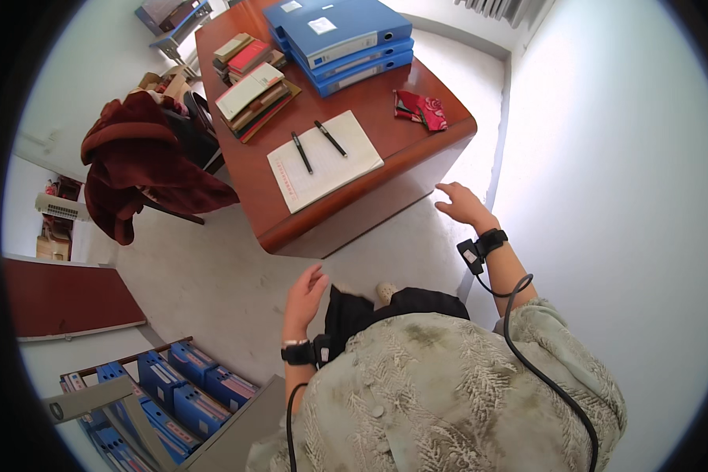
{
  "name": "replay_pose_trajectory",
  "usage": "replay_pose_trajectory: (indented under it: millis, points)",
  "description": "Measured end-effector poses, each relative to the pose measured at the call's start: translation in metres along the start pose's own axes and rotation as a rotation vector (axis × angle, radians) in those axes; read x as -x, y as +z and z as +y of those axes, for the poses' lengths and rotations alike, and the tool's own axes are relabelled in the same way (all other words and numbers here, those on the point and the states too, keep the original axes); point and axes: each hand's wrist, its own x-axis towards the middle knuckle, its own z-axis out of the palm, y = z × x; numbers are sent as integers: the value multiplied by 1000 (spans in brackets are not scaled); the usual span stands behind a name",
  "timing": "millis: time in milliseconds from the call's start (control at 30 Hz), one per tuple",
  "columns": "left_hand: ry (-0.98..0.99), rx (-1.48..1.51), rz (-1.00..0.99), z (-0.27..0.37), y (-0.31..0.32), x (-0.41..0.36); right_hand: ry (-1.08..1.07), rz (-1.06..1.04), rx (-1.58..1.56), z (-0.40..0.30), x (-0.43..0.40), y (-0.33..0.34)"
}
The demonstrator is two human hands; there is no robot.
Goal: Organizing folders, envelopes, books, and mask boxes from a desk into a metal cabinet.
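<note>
My left hand (pixel 305 298) hangs in the air short of the desk's near edge, holding nothing, thumb and fingers apart. Beyond the desk's right near corner, my right hand (pixel 461 203) is also bare, its fingers spread. Neither touches the reddish-brown wooden desk (pixel 360 177). On the desktop lies a white writing pad (pixel 342 165) with red print along one side. Two black pens, a left one (pixel 302 153) and a right one (pixel 330 138), rest on it. A folded red floral cloth (pixel 422 110) lies near the right corner.
Blue file boxes (pixel 354 35) are stacked at the desk's back, beside piles of books and notebooks (pixel 253 97). A maroon blanket (pixel 147 159) drapes over a chair at left. More blue file boxes (pixel 200 407) fill a cabinet at lower left. A white wall (pixel 613 177) rises on my right.
</note>
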Motion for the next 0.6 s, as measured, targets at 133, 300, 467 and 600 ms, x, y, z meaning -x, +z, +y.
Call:
replay_pose_trajectory:
  millis: [133, 300, 467, 600]
  points:
    - [172, -59, -118, 10, 15, -57, 115, -27, -70, 9, -11, -5]
    - [132, -90, -100, 25, 4, -115, -27, -43, -254, -8, -52, -6]
    - [106, 60, -24, 25, -17, -160, -83, 34, -298, -40, -123, -5]
    - [-2, 165, 42, 16, -40, -180, -39, -122, -315, -70, -190, 5]
